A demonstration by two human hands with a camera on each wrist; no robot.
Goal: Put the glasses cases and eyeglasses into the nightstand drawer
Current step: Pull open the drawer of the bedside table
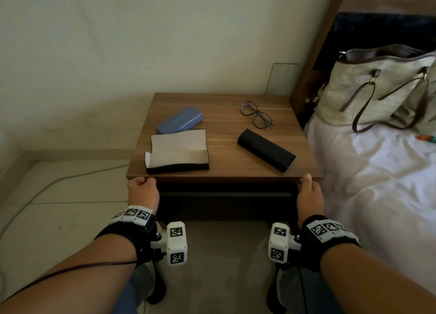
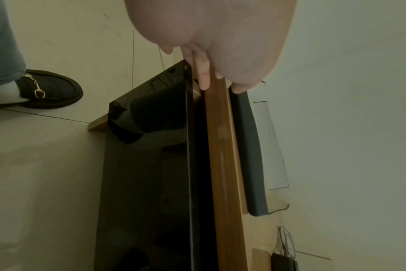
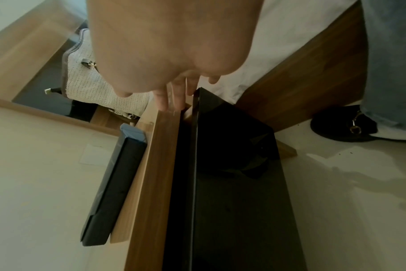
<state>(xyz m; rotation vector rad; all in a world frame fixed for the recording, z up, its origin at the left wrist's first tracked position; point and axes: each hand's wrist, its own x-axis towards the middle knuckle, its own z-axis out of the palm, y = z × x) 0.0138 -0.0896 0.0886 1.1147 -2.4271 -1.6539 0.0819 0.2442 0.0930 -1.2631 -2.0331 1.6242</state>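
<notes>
You have 4 things lying on the nightstand (image 1: 224,148) top, which serves here as the desk. Taking the open black case (image 1: 177,156) near the front left edge as the landmark: its lid stands folded back and the pale lining shows. The blue case (image 1: 179,119) lies shut just behind it, toward the wall. The shut black case (image 1: 266,150) lies well to its right, slanted. The eyeglasses (image 1: 257,114) rest unfolded behind that shut case, far right and back of the open one. A woven handbag (image 1: 375,87) sits on the bed (image 1: 368,184) beyond the nightstand's right side. A shoe (image 2: 50,89) stands on the floor tiles.

The dark drawer (image 1: 226,193) front sits under the top, below and in front of the open case; a narrow dark gap shows along its upper edge.

Your left hand (image 1: 142,192) grips the front edge just below the open case, fingers (image 2: 204,77) curled under the wooden lip and the thumb on top. Your right hand (image 1: 309,193) grips the same edge at the far right corner, fingers (image 3: 161,99) hooked beneath, thumb up on the rim.
</notes>
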